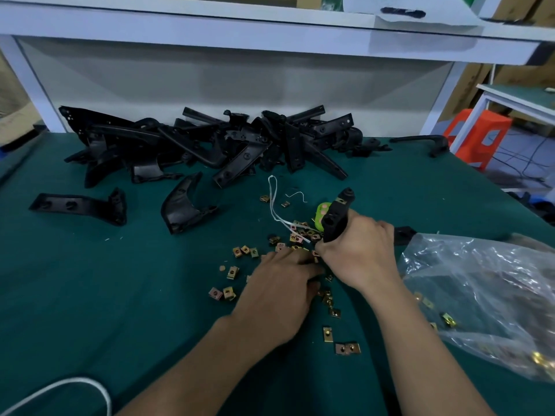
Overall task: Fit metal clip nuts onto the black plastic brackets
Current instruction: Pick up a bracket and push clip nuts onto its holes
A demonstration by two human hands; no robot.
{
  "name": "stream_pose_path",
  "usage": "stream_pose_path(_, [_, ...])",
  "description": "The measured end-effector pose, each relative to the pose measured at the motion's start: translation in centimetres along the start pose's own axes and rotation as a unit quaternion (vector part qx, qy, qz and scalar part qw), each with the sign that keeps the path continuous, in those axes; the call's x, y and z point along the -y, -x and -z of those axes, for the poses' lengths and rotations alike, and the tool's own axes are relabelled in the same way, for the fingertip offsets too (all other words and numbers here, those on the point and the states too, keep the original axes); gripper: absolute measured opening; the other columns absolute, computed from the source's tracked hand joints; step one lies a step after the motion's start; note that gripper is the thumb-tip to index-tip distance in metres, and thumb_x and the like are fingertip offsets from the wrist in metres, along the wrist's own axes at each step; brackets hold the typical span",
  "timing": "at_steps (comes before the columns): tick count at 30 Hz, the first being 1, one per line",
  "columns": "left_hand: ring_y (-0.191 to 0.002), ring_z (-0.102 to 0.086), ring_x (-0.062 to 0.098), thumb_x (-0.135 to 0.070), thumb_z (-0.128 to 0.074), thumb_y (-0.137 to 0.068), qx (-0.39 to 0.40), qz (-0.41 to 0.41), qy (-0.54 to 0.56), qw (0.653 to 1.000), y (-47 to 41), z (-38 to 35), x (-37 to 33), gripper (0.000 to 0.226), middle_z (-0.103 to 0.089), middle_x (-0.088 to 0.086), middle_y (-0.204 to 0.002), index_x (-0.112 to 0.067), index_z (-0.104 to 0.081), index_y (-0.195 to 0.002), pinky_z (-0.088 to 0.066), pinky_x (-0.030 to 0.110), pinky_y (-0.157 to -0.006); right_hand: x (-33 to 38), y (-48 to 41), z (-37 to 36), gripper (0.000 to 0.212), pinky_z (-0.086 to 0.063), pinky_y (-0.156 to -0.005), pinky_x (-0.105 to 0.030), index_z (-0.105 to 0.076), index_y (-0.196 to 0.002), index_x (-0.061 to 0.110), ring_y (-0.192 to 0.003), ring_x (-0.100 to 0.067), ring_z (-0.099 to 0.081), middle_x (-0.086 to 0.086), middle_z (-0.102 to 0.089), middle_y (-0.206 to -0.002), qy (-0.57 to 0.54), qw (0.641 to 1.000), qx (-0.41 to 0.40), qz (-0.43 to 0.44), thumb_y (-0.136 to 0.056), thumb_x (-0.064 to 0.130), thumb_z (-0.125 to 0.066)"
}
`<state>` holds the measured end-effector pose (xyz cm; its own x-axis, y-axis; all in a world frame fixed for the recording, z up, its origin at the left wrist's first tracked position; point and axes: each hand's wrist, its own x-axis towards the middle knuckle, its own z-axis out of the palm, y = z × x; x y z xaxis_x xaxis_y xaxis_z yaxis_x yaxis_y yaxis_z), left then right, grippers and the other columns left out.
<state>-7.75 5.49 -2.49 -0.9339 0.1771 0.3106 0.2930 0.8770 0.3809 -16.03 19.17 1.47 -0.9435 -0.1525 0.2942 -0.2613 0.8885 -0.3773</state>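
Nearest you, one white cord (75, 385) curls on the green desk (90, 295), well to the near left of the held bracket (335, 219). Loose clip nuts (328, 334) lie scattered just below and left of that bracket, some two dozen or more, too overlapped to count exactly. One clear plastic bag (480, 295) with several more nuts lies to its near right.

Your left hand (282, 283) lies palm down on the nuts, fingers reaching towards the bracket's lower end; you cannot tell whether they pinch a nut. Your right hand (360, 256) is curled round the bracket's lower part, holding it tilted up and away.

Just behind the bracket sit one green object (321, 210) and one white string (273, 199). Left of it lie two single brackets, one curved (180, 208), one L-shaped (81, 207). Beyond is one tangled pile of brackets (210, 139), uncountable, and far right of the pile one lone bracket (420, 141).
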Motion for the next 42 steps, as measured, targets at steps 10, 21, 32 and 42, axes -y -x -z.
stream_pose_path(10, [-0.099, -0.053, 0.011, -0.012, -0.063, -0.095, -0.018, 0.034, 0.03, 0.999, 0.4, 0.6, 1.3, 0.018, -0.064, -0.008, -0.103, -0.024, -0.073, -0.105, -0.034, 0.019, -0.08, 0.4, 0.4, -1.6, 0.023, -0.029, -0.092, -0.031, -0.049, -0.076, 0.028, -0.072, -0.017, -0.049, 0.01, -0.055, -0.069, -0.025, 0.999, -0.008, 0.035, -0.063, 0.038, -0.065])
stream_pose_path(21, [-0.062, -0.07, 0.002, -0.013, -0.079, -0.08, -0.119, 0.242, 0.327, 0.906, 0.7, 3.7, 1.5, 0.025, -0.075, -0.015, -0.07, -0.038, -0.077, -0.076, -0.054, 0.016, -0.061, 1.5, 1.3, -1.9, 0.019, -0.029, -0.094, -0.028, -0.046, -0.071, 0.027, -0.073, -0.013, -0.045, 0.012, -0.046, -0.063, -0.067, 0.986, -0.001, 0.152, -0.069, 0.023, -0.064])
stream_pose_path(32, [-0.087, -0.074, 0.009, -0.003, -0.071, -0.091, -0.109, 0.256, 0.517, 0.81, 0.2, 3.6, 1.7, 0.027, -0.08, -0.001, -0.095, -0.026, -0.083, -0.097, -0.054, 0.015, -0.074, 1.6, 1.4, -2.0, 0.027, -0.032, -0.1, -0.031, -0.041, -0.068, 0.031, -0.074, -0.012, -0.048, 0.013, -0.047, -0.063, -0.067, 0.982, 0.021, 0.174, -0.069, 0.02, -0.066])
stream_pose_path(42, [-0.052, -0.063, 0.016, -0.01, -0.062, -0.099, -0.107, 0.264, 0.529, 0.799, 0.2, 3.5, 1.3, 0.026, -0.071, 0.01, -0.067, -0.014, -0.08, -0.081, -0.047, 0.02, -0.047, 1.8, 1.5, -1.4, 0.024, -0.034, -0.099, -0.034, -0.036, -0.064, 0.034, -0.068, -0.008, -0.048, 0.014, -0.042, -0.057, -0.101, 0.974, 0.018, 0.203, -0.068, 0.025, -0.058])
